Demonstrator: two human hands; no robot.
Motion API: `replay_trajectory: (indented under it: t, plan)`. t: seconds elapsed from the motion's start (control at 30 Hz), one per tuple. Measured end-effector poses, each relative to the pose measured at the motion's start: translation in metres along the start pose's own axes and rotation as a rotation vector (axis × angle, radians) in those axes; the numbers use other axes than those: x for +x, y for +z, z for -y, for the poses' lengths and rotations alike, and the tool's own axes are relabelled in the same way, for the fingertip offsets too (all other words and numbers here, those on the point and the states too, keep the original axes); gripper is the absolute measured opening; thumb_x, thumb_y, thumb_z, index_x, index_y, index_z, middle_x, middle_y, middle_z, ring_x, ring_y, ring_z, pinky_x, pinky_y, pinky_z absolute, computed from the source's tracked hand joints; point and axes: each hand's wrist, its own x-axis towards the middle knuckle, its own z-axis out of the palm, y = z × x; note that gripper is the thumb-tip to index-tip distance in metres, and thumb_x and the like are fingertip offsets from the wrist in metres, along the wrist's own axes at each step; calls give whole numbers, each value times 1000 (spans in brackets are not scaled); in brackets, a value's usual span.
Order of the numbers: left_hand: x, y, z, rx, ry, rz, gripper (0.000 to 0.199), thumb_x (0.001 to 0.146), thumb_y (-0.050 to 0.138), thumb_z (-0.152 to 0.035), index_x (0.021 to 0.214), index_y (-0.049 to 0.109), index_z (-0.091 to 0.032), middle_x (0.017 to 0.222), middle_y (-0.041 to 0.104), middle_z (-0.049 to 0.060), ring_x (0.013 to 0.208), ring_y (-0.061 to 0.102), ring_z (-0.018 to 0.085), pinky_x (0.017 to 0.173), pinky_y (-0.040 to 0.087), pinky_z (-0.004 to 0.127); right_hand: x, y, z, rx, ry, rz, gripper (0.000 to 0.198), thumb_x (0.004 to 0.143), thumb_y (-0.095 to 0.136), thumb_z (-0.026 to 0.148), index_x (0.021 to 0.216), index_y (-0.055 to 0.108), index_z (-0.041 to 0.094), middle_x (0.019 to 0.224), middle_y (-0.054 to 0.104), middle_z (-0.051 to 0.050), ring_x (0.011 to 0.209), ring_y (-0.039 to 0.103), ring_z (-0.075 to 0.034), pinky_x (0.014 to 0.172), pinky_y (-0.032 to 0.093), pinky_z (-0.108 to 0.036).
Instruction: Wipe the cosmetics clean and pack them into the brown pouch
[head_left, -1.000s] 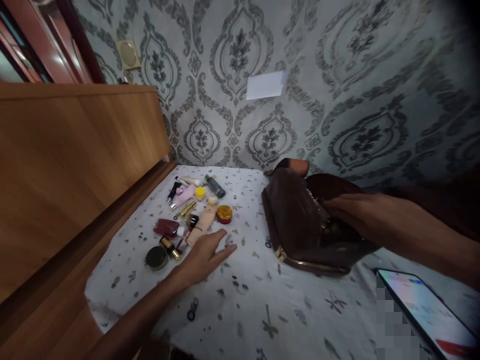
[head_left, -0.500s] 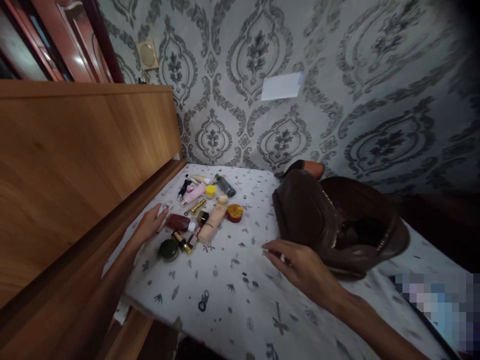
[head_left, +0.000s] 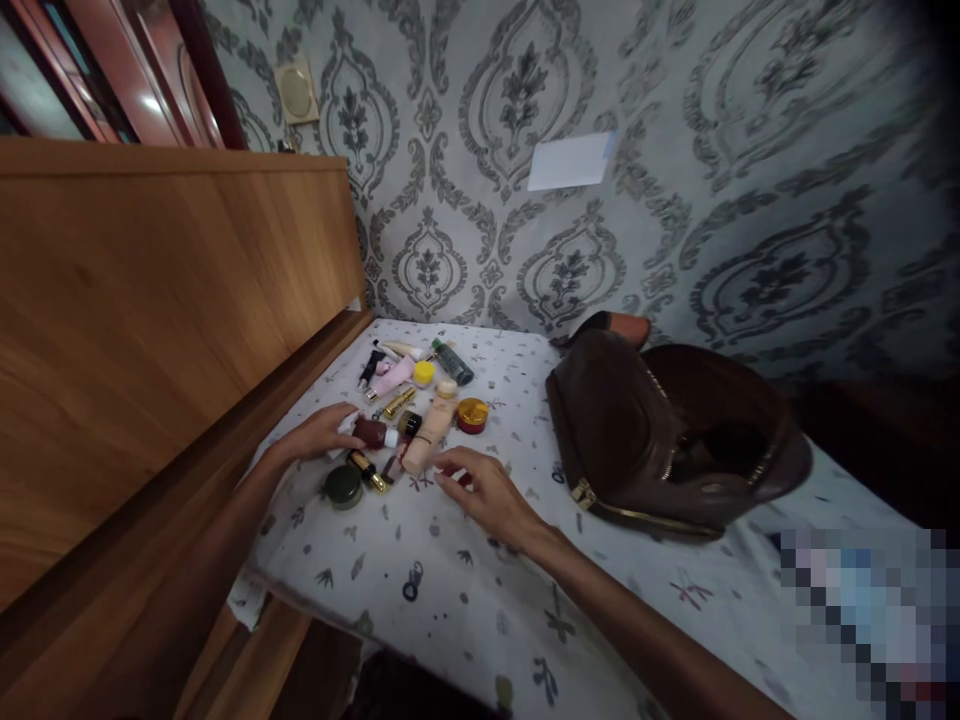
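We see the left hand at centre-left of the frame, fingers loosely open and tips touching the dark red bottle at the left edge of the pile of cosmetics, while the right hand hovers just below that pile, fingers spread and holding nothing. Near its fingertips lies the beige tube, with the dark green round jar lower left, all on the patterned white bed sheet. Right of centre we find the brown bag, unzipped and gaping.
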Motion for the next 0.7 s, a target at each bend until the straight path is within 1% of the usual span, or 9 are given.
replay_trajectory:
  t: [0.07,0.17,0.23,0.3,0.4,0.5,0.6,0.63,0.7]
  plan:
    - [-2,0,-2,-23,-8,-28,47,71,70,-55,97,65,-17,95,67,4,91,61,26,87,47,37,-6,6,-3,144,78,-16,21,86,58,30,98,71,18,90,71,-7,82,65,-20,67,50,-29]
    - [-8,-1,-18,-84,-8,-88,50,78,62,-56,108,62,-16,106,68,6,101,62,27,93,46,38,-15,11,-6,417,205,-17,26,84,64,38,98,71,17,83,69,-5,76,65,-19,61,49,-27]
    - [-11,2,-42,-174,-9,-163,51,79,63,-54,113,61,-16,113,68,8,107,61,29,98,45,40,-20,11,-3,606,255,-25,36,81,69,44,106,70,18,89,69,-5,77,66,-18,59,50,-26]
    - [-13,12,-75,-276,2,-231,51,76,68,-50,113,62,-16,114,69,8,108,62,29,100,44,41,-23,11,4,800,277,-54,48,78,73,48,118,66,22,104,69,-7,86,69,-20,64,53,-28]
    - [-16,47,-126,-298,71,-243,49,79,68,-46,116,61,-16,115,69,9,105,64,28,96,47,40,-25,15,16,1113,280,-112,55,76,73,55,122,63,28,121,66,-7,99,68,-22,78,56,-34]
    - [-19,95,-161,-153,105,-323,41,83,64,-43,113,58,-16,109,68,11,101,63,28,90,49,41,-29,22,18,1331,276,-266,50,75,72,61,113,66,28,119,69,-4,103,66,-21,86,55,-36]
    - [-21,129,-174,-6,157,-339,36,89,56,-45,111,55,-15,109,66,15,103,61,30,89,49,43,-39,23,9,1368,278,-491,45,76,72,59,107,68,27,116,71,-3,106,65,-19,89,55,-32]
    - [-21,135,-174,26,174,-330,34,92,52,-45,109,55,-15,106,66,15,102,61,30,88,49,44,-44,21,6,1361,295,-521,44,78,71,58,108,67,27,115,72,-3,104,65,-19,87,55,-32]
    - [-16,138,-174,41,191,-323,31,96,45,-42,107,55,-16,105,66,15,102,62,30,89,48,44,-53,17,1,1347,350,-494,45,82,67,58,113,65,26,109,73,-4,92,69,-19,79,58,-32]
